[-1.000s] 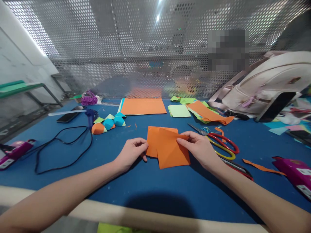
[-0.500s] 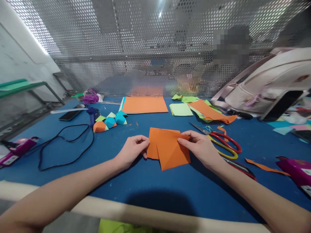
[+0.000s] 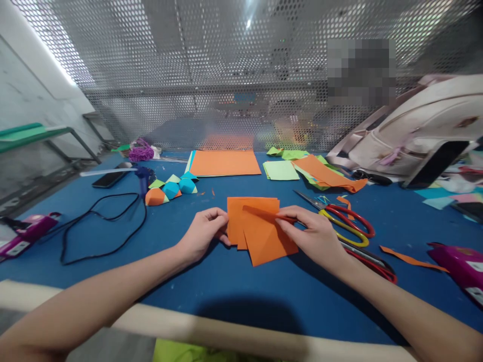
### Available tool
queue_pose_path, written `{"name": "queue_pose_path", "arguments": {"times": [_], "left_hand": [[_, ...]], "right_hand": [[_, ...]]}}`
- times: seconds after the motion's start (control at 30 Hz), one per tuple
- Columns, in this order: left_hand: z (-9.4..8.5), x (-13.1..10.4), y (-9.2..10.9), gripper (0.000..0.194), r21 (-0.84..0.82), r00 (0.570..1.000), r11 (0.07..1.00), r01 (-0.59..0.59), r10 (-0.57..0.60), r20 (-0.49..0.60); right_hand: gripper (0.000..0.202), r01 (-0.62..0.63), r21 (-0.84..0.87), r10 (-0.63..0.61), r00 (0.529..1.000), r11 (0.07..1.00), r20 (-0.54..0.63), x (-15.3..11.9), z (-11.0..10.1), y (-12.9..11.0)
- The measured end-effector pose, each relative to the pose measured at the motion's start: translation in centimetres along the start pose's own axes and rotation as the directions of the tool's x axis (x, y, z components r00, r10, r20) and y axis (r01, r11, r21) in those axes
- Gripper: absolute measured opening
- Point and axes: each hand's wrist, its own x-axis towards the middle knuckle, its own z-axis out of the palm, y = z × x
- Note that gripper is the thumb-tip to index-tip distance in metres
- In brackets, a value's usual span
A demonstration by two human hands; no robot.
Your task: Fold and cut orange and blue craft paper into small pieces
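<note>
Several overlapping orange paper squares (image 3: 264, 245) lie fanned out on the blue table (image 3: 181, 296) in front of me. My left hand (image 3: 206, 229) pinches the left edge of the squares between thumb and fingers. On the other side, my right hand (image 3: 307, 229) is closed on the edge of an orange square that tilts up off the others. To the right of that hand are scissors (image 3: 350, 216) with red and yellow handles, blades pointing up and left. A second red-and-black cutting tool (image 3: 372, 259) lies partly behind my right wrist.
Stacked orange sheets (image 3: 226, 163) lie at the back, with pale green squares (image 3: 281, 171) and orange scraps (image 3: 320, 171) beside them. Folded paper pieces (image 3: 171, 190), a glue gun (image 3: 142, 176), black cable (image 3: 62, 241) and phone (image 3: 109, 178) are left. A backpack (image 3: 422, 120) stands right.
The top orange square has lifted and tilted at its right edge in my right hand. The squares beneath have spread slightly left, showing more edges. My left hand has shifted slightly left.
</note>
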Motion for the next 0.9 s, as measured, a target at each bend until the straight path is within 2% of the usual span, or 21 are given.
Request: {"name": "queue_pose_path", "arguments": {"times": [0.1,0.17,0.47,0.63,0.77,0.9], "left_hand": [[-0.01,0.03,0.02,0.028,-0.053,0.998,0.998,0.039,-0.036,0.052],[-0.06,0.12,-0.03,0.029,-0.082,0.994,0.994,0.070,-0.063,0.087],[-0.21,0.31,-0.20,0.038,-0.105,0.971,0.979,0.177,-0.156,0.180],[0.01,-0.01,-0.02,0.045,-0.058,0.968,0.984,0.169,-0.154,0.198],[0.20,-0.22,0.09,0.043,-0.002,0.968,0.989,0.147,-0.143,0.208],[0.22,-0.23,0.10,0.037,0.042,0.973,0.992,0.119,-0.125,0.193]], "right_hand": [[0.012,0.154,-0.025,-0.155,0.988,0.988,-0.009,-0.06,-0.05,0.13],[0.012,0.196,-0.024,-0.196,0.980,0.980,-0.020,-0.04,-0.06,0.37],[0.011,0.320,-0.017,-0.320,0.946,0.947,-0.052,-0.23,-0.24,0.47],[0.012,0.350,-0.016,-0.350,0.937,0.937,0.009,-0.32,-0.33,0.19],[0.013,0.365,0.006,-0.365,0.929,0.931,0.067,-0.30,-0.21,0.30],[0.013,0.385,-0.021,-0.384,0.922,0.923,0.047,-0.28,-0.15,0.38]]}}
